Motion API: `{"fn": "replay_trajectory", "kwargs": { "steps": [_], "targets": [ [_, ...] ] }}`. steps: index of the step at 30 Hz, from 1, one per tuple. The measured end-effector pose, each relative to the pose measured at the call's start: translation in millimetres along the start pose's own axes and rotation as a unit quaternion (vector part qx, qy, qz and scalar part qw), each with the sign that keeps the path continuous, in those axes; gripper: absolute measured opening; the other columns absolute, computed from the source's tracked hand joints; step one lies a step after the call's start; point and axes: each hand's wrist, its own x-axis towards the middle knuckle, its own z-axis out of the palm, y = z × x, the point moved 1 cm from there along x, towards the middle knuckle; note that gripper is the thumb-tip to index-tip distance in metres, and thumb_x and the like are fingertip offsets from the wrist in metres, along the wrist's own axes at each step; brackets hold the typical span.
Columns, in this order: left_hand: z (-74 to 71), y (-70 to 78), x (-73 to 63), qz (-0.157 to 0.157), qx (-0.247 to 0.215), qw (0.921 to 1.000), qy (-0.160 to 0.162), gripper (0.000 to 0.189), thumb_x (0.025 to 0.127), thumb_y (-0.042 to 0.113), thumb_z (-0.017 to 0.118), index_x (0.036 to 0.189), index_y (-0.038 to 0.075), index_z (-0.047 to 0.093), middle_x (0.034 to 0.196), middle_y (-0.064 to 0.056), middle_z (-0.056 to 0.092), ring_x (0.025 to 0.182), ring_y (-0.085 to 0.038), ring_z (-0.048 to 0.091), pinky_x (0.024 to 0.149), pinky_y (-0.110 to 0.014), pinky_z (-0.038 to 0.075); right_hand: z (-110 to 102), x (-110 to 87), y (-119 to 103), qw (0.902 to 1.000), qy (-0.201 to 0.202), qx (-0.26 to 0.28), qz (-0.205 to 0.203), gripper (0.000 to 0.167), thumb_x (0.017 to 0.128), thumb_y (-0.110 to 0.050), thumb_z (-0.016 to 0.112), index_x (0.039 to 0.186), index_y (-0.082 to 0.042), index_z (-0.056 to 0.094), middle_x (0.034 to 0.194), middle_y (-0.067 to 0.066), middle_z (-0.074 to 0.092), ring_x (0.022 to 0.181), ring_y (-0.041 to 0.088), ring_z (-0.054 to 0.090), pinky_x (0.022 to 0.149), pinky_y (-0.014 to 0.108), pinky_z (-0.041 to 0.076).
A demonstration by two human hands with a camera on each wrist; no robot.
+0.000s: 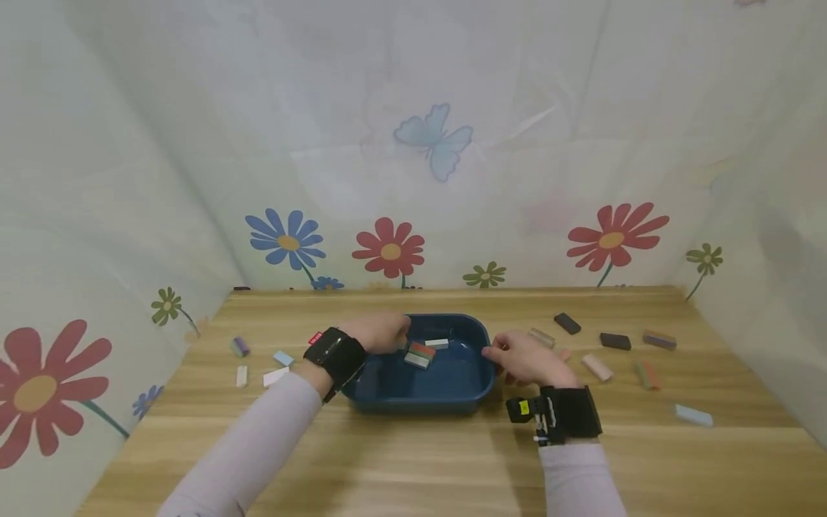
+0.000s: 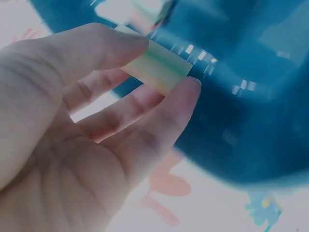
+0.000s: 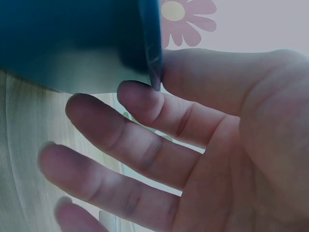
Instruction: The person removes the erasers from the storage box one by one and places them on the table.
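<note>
A dark blue rectangular basin (image 1: 446, 388) stands on the wooden table between my hands. At its left side, my left hand (image 1: 381, 332) is over the rim. The left wrist view shows thumb and fingertips pinching a small pale block with a green stripe (image 2: 161, 64) above the basin. My right hand (image 1: 531, 357) holds the basin's right rim (image 3: 152, 43) between thumb and index finger, the other fingers spread below. Inside the basin lie a few small blocks: a red and green one (image 1: 423, 350), a whitish one beside it (image 1: 416, 360) and a white one (image 1: 436, 344).
Loose blocks lie on the table (image 1: 413, 467) to both sides. On the left are a purple-green one (image 1: 240, 346), a white one (image 1: 242, 376) and a light blue one (image 1: 283, 357). Several lie right, including black (image 1: 615, 341), pink (image 1: 597, 367) and light blue (image 1: 694, 415). Flowered cloth (image 1: 336, 172) hangs behind.
</note>
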Motion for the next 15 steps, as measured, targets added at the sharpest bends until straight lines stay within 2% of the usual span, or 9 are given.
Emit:
{"fn": "replay_trajectory", "kwargs": {
  "steps": [4, 7, 11, 13, 15],
  "targets": [
    [-18.5, -13.9, -13.8, 0.014, -0.041, 0.9983, 0.038, 0.01, 0.089, 0.002, 0.065, 0.095, 0.008, 0.06, 0.081, -0.002, 0.055, 0.075, -0.018, 0.053, 0.069, -0.031, 0.044, -4, 1.6, -3, 0.9999, 0.001, -0.006, -0.009, 0.026, 0.101, -0.023, 0.053, 0.083, -0.005, 0.056, 0.074, 0.011, 0.062, 0.06, 0.024, 0.061, 0.055, 0.033, 0.045],
    [-21.9, -17.5, -35.8, 0.016, -0.057, 0.9957, 0.071, 0.017, 0.088, 0.005, 0.067, 0.103, 0.009, 0.061, 0.089, -0.001, 0.058, 0.081, -0.018, 0.054, 0.074, -0.031, 0.048, -3, 1.5, -3, 0.9999, 0.005, -0.013, -0.004, 0.026, 0.1, -0.023, 0.054, 0.081, -0.005, 0.056, 0.073, 0.01, 0.062, 0.059, 0.024, 0.061, 0.057, 0.033, 0.044],
    [-16.6, -11.3, -75.5, 0.012, -0.075, 0.9911, 0.11, 0.027, 0.086, 0.01, 0.072, 0.112, 0.011, 0.063, 0.1, 0.002, 0.061, 0.09, -0.016, 0.056, 0.082, -0.033, 0.05, 1, 0.5, -2, 0.9999, 0.001, -0.014, -0.003, 0.026, 0.1, -0.022, 0.055, 0.08, -0.006, 0.056, 0.071, 0.009, 0.061, 0.058, 0.024, 0.061, 0.058, 0.034, 0.044],
    [-13.0, -5.1, -93.0, 0.014, -0.083, 0.9897, 0.116, 0.028, 0.085, 0.011, 0.072, 0.112, 0.011, 0.063, 0.102, 0.002, 0.061, 0.092, -0.016, 0.057, 0.083, -0.034, 0.05, 2, 0.8, -1, 0.9999, -0.002, -0.01, -0.007, 0.026, 0.101, -0.023, 0.054, 0.081, -0.005, 0.057, 0.072, 0.01, 0.062, 0.059, 0.024, 0.062, 0.059, 0.035, 0.045],
    [-10.5, 2.8, -104.9, 0.02, -0.091, 0.9896, 0.109, 0.029, 0.086, 0.012, 0.072, 0.113, 0.012, 0.064, 0.103, 0.003, 0.059, 0.093, -0.015, 0.057, 0.082, -0.033, 0.05, 2, 1.5, -1, 0.9999, -0.002, -0.005, -0.013, 0.025, 0.101, -0.022, 0.054, 0.083, -0.005, 0.058, 0.073, 0.011, 0.063, 0.06, 0.024, 0.062, 0.057, 0.034, 0.048]
  ]
}}
